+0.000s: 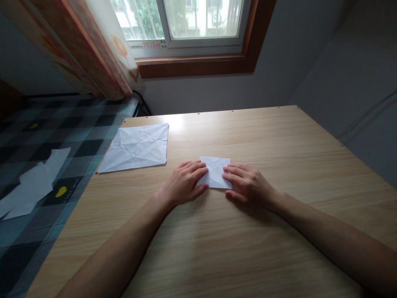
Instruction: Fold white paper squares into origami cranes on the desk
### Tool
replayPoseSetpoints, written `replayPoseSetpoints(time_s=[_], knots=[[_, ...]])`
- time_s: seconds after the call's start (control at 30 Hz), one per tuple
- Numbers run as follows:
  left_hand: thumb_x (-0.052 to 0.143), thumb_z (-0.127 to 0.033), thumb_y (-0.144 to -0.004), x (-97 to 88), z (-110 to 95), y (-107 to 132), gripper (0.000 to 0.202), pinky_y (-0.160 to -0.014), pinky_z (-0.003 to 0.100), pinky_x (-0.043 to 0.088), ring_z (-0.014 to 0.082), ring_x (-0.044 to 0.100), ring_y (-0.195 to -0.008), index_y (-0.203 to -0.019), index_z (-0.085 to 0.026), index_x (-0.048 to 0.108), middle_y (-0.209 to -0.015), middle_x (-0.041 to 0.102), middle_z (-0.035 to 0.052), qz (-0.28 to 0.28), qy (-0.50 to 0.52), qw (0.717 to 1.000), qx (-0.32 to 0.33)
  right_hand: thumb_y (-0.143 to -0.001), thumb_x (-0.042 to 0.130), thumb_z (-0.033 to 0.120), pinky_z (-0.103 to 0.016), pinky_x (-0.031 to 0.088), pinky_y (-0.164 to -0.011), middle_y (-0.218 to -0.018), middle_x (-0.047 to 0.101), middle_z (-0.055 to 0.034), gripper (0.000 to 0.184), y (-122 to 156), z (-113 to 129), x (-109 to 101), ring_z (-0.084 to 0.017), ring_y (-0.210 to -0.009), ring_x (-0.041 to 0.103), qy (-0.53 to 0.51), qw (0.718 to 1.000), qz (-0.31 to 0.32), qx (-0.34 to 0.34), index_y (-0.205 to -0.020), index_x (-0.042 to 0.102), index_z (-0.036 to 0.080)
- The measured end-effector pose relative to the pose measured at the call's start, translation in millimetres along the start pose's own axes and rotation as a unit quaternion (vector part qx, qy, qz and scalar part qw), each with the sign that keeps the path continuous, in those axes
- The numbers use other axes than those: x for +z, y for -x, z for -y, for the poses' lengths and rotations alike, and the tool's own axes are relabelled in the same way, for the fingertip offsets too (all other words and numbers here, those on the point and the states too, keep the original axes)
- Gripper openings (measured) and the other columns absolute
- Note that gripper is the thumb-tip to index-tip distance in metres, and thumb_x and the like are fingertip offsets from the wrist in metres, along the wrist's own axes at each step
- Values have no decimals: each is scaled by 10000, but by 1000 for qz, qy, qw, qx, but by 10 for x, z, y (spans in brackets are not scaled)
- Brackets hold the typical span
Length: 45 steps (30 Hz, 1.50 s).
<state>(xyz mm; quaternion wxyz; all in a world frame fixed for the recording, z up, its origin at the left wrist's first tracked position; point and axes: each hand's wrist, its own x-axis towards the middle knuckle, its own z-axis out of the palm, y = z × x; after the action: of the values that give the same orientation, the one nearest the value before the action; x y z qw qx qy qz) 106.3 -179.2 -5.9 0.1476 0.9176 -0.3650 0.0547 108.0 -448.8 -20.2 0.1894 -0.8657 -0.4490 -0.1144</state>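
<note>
Pressed flat with left hand (pixel 184 182) and right hand (pixel 248 184), fingers open, pinching nothing, on the folded paper (pixel 215 170) mid-table (pixel 279 145); probably light, thin, bendy, best pinched at an edge.

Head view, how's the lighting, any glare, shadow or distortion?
Head view: daylight from the window overexposes the panes; pale glare on the table near the creased sheet; soft shadows beneath the left hand and right hand pressing the folded paper; edges bend, wide-angle.

Folded paper (pixel 215 171) — right of creased sheet (pixel 136 147)
</note>
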Motion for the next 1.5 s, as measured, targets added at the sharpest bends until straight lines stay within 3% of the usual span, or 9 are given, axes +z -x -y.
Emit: replayPoseSetpoints(time_s=[0.33, 0.6, 0.77, 0.83, 0.93, 1.17, 1.27, 1.4, 1.5], knots=[[507, -550, -895, -2, -14, -45, 481, -992, 398, 418, 252, 571, -1164, -1182, -172, 584, -1211, 631, 109, -13, 0, 1000, 3, -853, 474, 136, -377, 540, -853, -1120, 691, -118, 287, -25, -1, 22, -230, -959, 643, 30, 995, -92, -18, -1073, 657, 156], [510, -587, -879, 3, -20, -56, 526, -952, 434, 434, 273, 596, -1071, -1187, -167, 580, -1157, 631, 120, -21, -8, 1000, -1, -847, 530, 93, -360, 542, -754, -1007, 690, -118, 159, -156, -67, 63, -236, -886, 636, 76, 982, -174, -3, -945, 640, 153], [544, -730, -773, 51, -64, -95, 814, -969, 519, 411, 359, 498, -1189, -1355, -165, 476, -1422, 441, 201, -42, -20, 998, -47, -866, 520, 78, -274, 517, -680, -906, 652, -78, 128, -258, 16, 89, -176, -795, 618, 52, 974, -221, -18, -875, 604, 174], [565, -710, -772, 73, -80, -119, 849, -1012, 554, 367, 395, 415, -1281, -1400, -156, 424, -1499, 347, 216, -31, -14, 997, -67, -873, 509, 76, -241, 492, -625, -876, 625, -62, 134, -293, 53, 105, -149, -734, 591, 53, 969, -242, -17, -849, 585, 183], [542, -597, -845, 77, -87, -147, 781, -1097, 549, 281, 372, 320, -1382, -1438, -123, 355, -1503, 356, 217, 0, 18, 995, -96, -872, 506, 74, -218, 449, -552, -841, 580, -46, 134, -322, 72, 125, -128, -660, 539, 57, 963, -264, -6, -831, 555, 192], [467, -411, -888, 59, -65, -163, 628, -1098, 497, 301, 303, 385, -1359, -1443, -142, 347, -1468, 437, 164, -6, 49, 993, -107, -886, 564, 175, -240, 457, -561, -787, 546, 1, 165, -307, 11, 213, -141, -679, 567, -87, 942, -320, 45, -871, 411, 234], [362, -354, -931, 91, -50, -159, 563, -1098, 481, 301, 281, 392, -1353, -1450, -137, 341, -1469, 440, 150, -16, 53, 992, -113, -899, 577, 223, -261, 479, -599, -782, 567, -7, 181, -303, -1, 246, -147, -682, 577, -106, 951, -287, 51, -826, 411, 230], [363, -314, -910, 132, -15, -137, 607, -1118, 482, 273, 281, 357, -1380, -1484, -135, 279, -1513, 375, 153, -17, 63, 992, -105, -908, 503, 175, -307, 508, -670, -850, 627, -88, 52, -326, -16, 257, -192, -746, 589, -47, 986, -163, 12, -871, 540, 175], [380, -300, -894, 144, -10, -129, 648, -1136, 497, 239, 285, 326, -1402, -1508, -160, 225, -1542, 326, 145, -15, 73, 992, -98, -874, 472, 115, -371, 514, -802, -954, 667, -138, 156, -366, -15, 261, -241, -874, 597, -8, 997, -75, -13, -931, 616, 134]])
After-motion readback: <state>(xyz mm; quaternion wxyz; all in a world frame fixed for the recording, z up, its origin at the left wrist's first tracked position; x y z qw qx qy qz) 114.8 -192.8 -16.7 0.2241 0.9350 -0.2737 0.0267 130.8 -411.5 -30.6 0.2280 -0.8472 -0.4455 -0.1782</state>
